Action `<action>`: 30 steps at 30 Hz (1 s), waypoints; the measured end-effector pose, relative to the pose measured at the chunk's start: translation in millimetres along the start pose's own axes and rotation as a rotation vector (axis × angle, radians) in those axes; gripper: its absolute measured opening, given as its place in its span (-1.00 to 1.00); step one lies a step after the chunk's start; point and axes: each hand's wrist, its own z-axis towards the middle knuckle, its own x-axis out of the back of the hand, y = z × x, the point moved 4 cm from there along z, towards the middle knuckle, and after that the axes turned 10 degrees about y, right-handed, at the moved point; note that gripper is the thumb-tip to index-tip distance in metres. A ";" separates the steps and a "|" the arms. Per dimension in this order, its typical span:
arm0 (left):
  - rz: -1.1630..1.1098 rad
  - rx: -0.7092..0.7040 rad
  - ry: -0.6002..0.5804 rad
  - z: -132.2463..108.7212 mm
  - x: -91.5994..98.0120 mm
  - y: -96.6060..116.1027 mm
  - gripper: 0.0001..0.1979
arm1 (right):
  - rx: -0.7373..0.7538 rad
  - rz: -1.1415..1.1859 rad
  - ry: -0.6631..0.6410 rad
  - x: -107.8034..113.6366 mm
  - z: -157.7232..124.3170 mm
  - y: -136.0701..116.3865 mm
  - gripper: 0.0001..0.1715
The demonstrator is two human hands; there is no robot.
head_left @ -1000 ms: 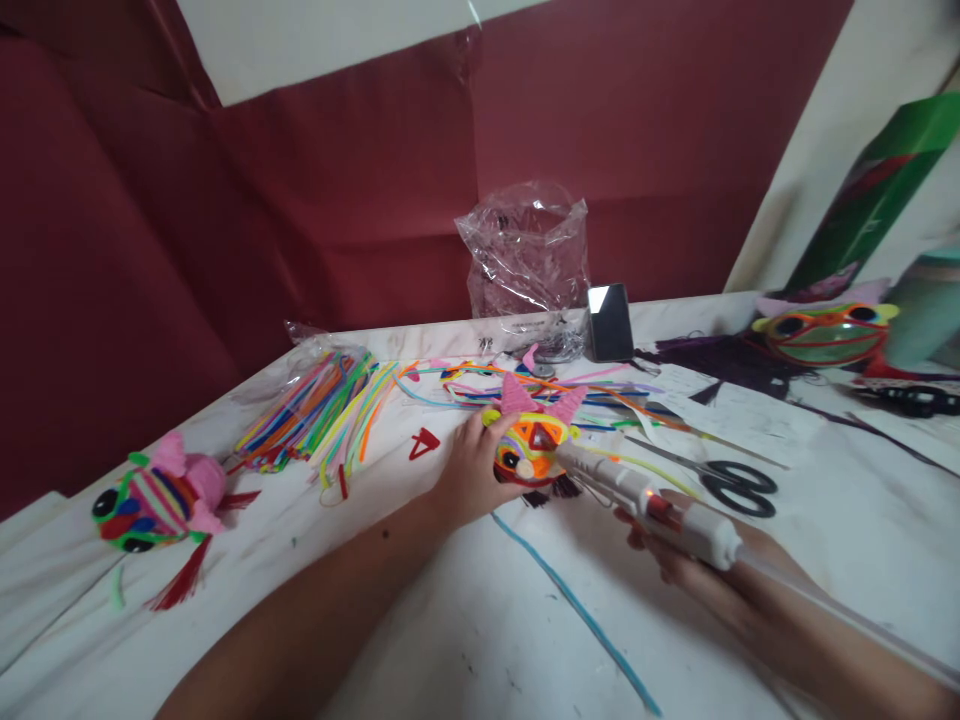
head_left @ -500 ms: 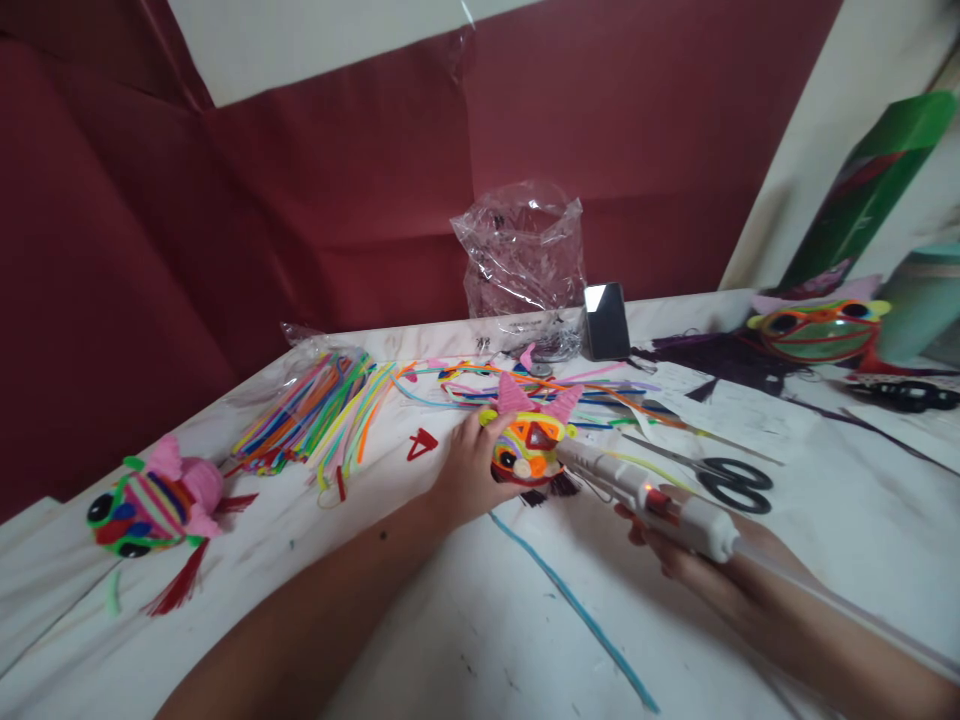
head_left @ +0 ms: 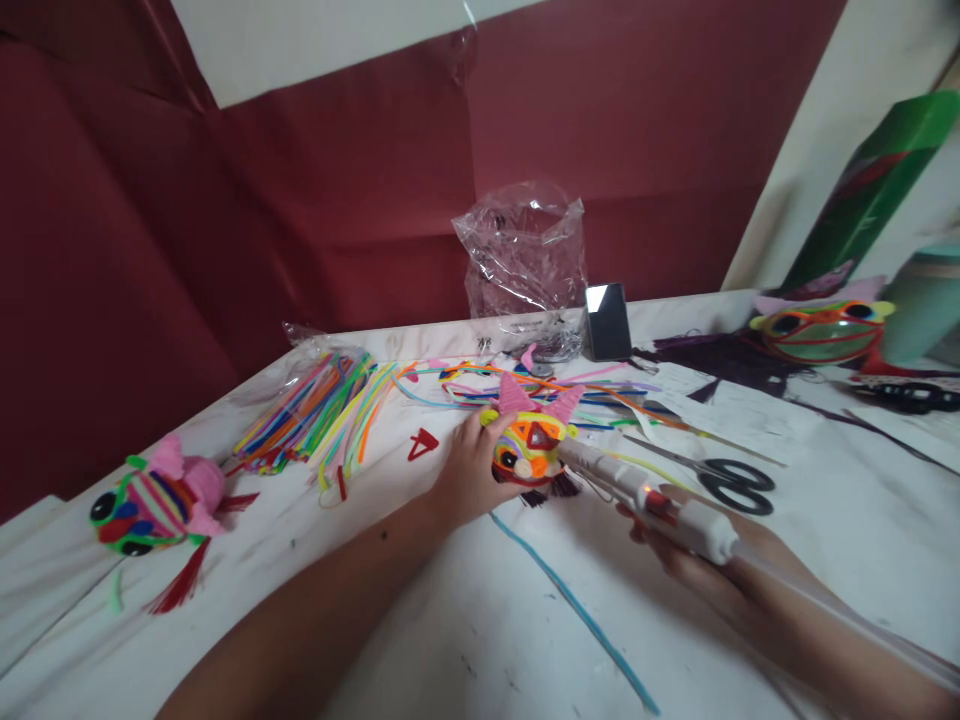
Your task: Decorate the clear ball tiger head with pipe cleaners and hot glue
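Observation:
My left hand (head_left: 474,462) grips the left side of a small pipe-cleaner animal figure (head_left: 534,440) with pink pointed ears, a yellow and orange face, a black eye and dark tassels below. In my right hand (head_left: 675,555) is a white hot glue gun (head_left: 660,510), its orange light lit. The gun's nozzle points left and meets or nearly meets the right side of the figure's face, covering that part. A red bent pipe-cleaner piece (head_left: 422,444) lies left of my left hand. One blue pipe cleaner (head_left: 577,605) stretches across the table in front of the figure.
Black-handled scissors (head_left: 731,485) lie right of the glue gun. A colourful bundle of pipe cleaners (head_left: 304,415) is at left, near a finished-looking fish figure (head_left: 154,500). Behind stand a clear plastic bag (head_left: 525,260) and a phone (head_left: 608,322). Another figure (head_left: 825,330) sits far right.
Almost nothing differs. The whole view has shifted very slightly, while both hands, the figure and the glue gun keep their places.

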 end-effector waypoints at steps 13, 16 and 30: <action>-0.001 0.020 -0.029 -0.4 -1.3 -0.8 -0.16 | -0.016 -0.078 -0.042 0.4 0.9 0.6 -0.74; 0.012 0.018 -0.022 0.1 -0.7 0.1 -0.16 | 0.020 -0.066 -0.056 3.2 2.2 -1.8 -0.75; 0.010 0.023 -0.012 0.4 -0.2 1.8 -0.15 | 0.097 -0.020 -0.102 -2.7 5.1 -9.1 -0.67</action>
